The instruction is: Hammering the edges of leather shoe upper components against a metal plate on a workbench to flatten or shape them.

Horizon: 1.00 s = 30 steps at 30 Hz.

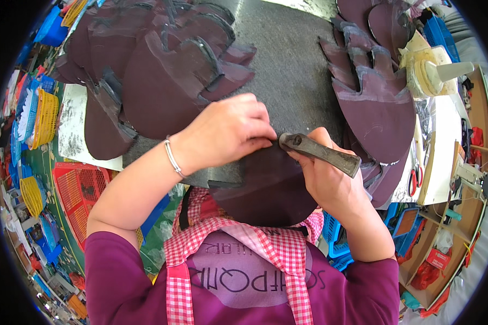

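Note:
A dark maroon, rounded leather-like piece (271,189) lies at the near edge of the worktable, in front of my body. My left hand (228,130) is closed at its upper edge, thumb and fingers pinching there; the exact grip is partly hidden. My right hand (333,181) is wrapped round a hammer, whose worn metal head (325,154) sits above the fist, one end close to my left fingertips. The hammer's handle is mostly hidden by the hand. Similar maroon pieces with grey edges lie in an overlapping pile (162,81) at left and another pile (374,114) at right.
The grey tabletop (287,59) shows between the piles. At right stand a yellowed glue container (425,67) with a pale nozzle and red-handled scissors (416,176). A red plastic crate (78,189) and yellow baskets (44,119) are on the left, with wooden shelves (455,233) on the right.

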Tool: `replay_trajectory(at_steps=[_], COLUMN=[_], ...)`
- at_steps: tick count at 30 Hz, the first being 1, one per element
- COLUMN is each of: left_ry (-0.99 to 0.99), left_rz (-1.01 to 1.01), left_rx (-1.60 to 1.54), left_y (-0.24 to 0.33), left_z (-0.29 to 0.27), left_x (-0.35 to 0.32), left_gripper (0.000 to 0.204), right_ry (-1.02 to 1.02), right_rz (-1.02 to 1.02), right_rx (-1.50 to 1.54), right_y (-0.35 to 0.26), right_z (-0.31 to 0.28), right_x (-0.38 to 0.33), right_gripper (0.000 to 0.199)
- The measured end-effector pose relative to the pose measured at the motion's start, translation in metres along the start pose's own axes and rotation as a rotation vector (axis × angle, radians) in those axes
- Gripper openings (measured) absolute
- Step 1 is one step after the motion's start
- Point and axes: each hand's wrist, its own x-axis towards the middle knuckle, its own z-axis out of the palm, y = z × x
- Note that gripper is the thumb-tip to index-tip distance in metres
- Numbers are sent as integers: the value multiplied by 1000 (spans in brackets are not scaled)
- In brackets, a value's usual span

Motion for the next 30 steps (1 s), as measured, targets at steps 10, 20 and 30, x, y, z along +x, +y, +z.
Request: replay_trajectory(at_steps=[10, 20, 30], left_ry=[45, -2, 34], left_rz=[1, -88, -189], left_rx=[-29, 31, 87], left_y=[2, 22, 31], left_z=[15, 11, 6], left_x=[-13, -23, -31], left_gripper=[12, 12, 15], right_ry=[-39, -65, -45], right_rz=[-38, -78, -185], right_rx=[-41, -75, -40], right_y=[11, 6, 3], right_z=[5, -1, 6], right_x=[4, 10, 20], right_gripper=[26, 29, 27])
